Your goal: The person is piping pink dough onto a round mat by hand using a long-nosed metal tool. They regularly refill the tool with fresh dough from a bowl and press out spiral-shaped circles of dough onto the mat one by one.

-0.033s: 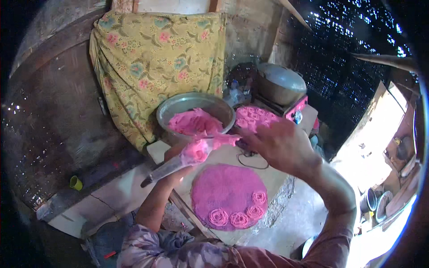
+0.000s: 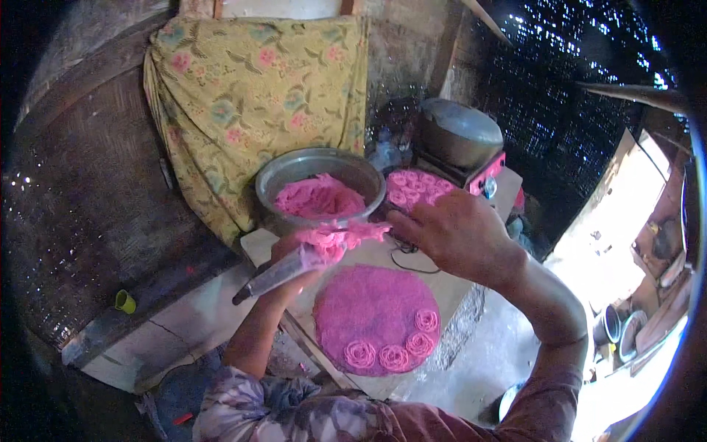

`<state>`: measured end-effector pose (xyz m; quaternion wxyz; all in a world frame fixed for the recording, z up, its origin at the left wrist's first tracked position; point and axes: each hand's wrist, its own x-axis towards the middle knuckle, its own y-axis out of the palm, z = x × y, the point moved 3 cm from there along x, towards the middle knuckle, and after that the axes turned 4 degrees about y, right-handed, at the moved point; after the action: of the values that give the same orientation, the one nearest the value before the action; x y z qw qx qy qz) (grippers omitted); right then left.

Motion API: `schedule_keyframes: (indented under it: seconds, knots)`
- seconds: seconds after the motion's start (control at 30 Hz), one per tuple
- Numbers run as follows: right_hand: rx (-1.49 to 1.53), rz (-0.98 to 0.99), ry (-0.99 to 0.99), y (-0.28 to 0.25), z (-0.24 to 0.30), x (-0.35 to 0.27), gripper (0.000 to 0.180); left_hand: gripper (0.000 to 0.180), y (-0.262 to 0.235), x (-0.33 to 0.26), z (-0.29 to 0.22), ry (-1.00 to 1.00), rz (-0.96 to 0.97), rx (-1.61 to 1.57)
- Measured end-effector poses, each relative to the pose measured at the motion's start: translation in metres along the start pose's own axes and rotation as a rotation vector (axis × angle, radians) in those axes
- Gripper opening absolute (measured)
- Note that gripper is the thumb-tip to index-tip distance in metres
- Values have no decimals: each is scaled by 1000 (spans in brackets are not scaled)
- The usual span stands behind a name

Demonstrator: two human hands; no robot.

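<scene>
Centrally in the frame, a see-through piping bag (image 2: 274,275) slanted with its dark tip toward the lower left. The left hand (image 2: 286,249) was wrapped around it from behind, fingers partly hidden. Pink paste (image 2: 324,239) bulged at the bag's mouth and stretched rightward to the right hand (image 2: 462,234). That hand's fingers were curled together; whether they pinched a tool could not be told. Just above the bag stood a metal bowl (image 2: 266,190) holding more paste. Lower in the centre lay a round purple-pink sheet (image 2: 368,302), with four rosettes (image 2: 393,359) along its lower and right edge. More rosettes sat right of the bowl, near a lidded pot (image 2: 456,140) at upper right.
</scene>
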<state>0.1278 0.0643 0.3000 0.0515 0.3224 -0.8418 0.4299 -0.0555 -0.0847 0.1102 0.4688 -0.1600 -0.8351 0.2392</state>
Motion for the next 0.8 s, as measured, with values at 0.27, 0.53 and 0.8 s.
schedule_keyframes:
  seconds: [0.27,0.53,0.8]
  knots:
    - [-101,20,-70,10,13,12,10,41,30,21,-4,216,-151,290]
    - [-6,82,-111,34,22,10,12,32,26,32,-16,173,55,-1]
    - [49,67,120,9,19,-22,12,33,19,10,33,266,-10,386]
